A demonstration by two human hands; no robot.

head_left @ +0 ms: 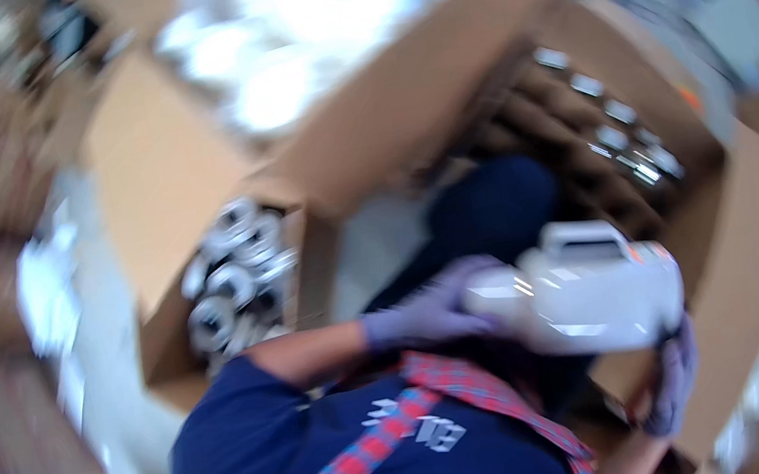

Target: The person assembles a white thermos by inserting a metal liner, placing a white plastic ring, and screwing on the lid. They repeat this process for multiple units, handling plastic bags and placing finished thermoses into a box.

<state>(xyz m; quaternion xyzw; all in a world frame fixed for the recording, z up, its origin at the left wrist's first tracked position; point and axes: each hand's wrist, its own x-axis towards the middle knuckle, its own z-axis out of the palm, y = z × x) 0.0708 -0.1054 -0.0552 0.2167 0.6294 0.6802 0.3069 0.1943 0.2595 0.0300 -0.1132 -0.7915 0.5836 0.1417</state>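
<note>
I hold a glossy white jug (599, 300) with a loop handle, tilted onto its side in front of my chest. My left hand (438, 308), in a thin purple glove, grips the narrower left end of the jug. At the wider right end, my gloved right hand (674, 378) presses against the jug with its fingers bent round the edge. The handle sticks up on the far side, free of both hands. Motion smears the finer detail of the fingers.
An open carton (743, 224) on the right holds brown dividers and several white-topped items (619, 111). Left of me, a smaller carton (165, 346) is filled with white, ring-ended pieces (231, 288). Beyond stands a big carton (413, 79) of blurred white objects (271, 83).
</note>
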